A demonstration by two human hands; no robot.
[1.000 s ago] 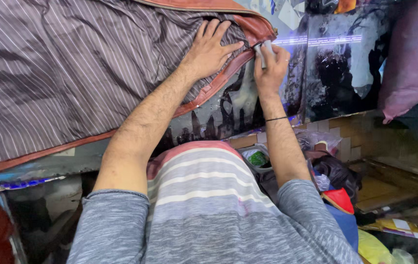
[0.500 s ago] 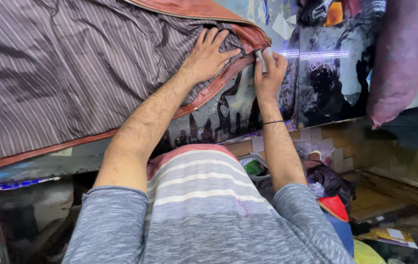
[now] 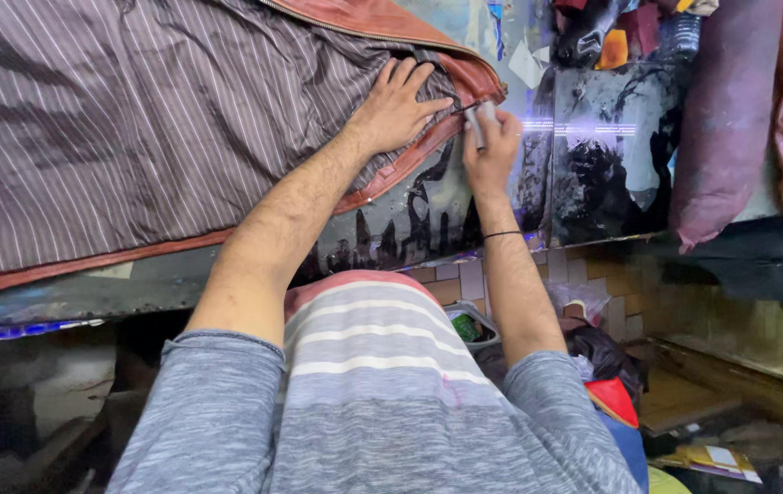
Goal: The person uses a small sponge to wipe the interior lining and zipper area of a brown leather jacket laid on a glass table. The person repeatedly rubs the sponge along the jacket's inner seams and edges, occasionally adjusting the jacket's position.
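- Left hand [image 3: 398, 108]: flat, palm down, fingers spread wide, pressing on the striped lining [image 3: 135, 128] of a brown leather jacket [image 3: 382, 18]. Grips nothing. Fingertips point toward the jacket's corner.
- Left forearm runs straight from the grey sleeve [image 3: 218, 402] up and across to the wrist; elbow nearly extended.
- Right hand [image 3: 492, 146]: fingers curled tight around a small pale tool [image 3: 477, 122], only its top showing above the knuckles. Exact kind of tool cannot be told.
- The tool's tip meets the jacket's brown edge [image 3: 428, 146] at the corner, just beside the left fingertips. The two hands lie close, not touching.
- Right forearm rises almost vertically; a thin dark band [image 3: 502, 235] circles the wrist.
- Jacket lies opened out, lining up, on a paint-smeared tabletop [image 3: 593, 165], covering its left part. Leather hem shows as a reddish strip along the lower edge.
- Purple-pink leather pieces [image 3: 730, 137] hang at right, well apart from the hands.
- Below the tabletop: a small tub with green contents [image 3: 469, 325], a dark bag [image 3: 606, 352], something red [image 3: 616, 398].
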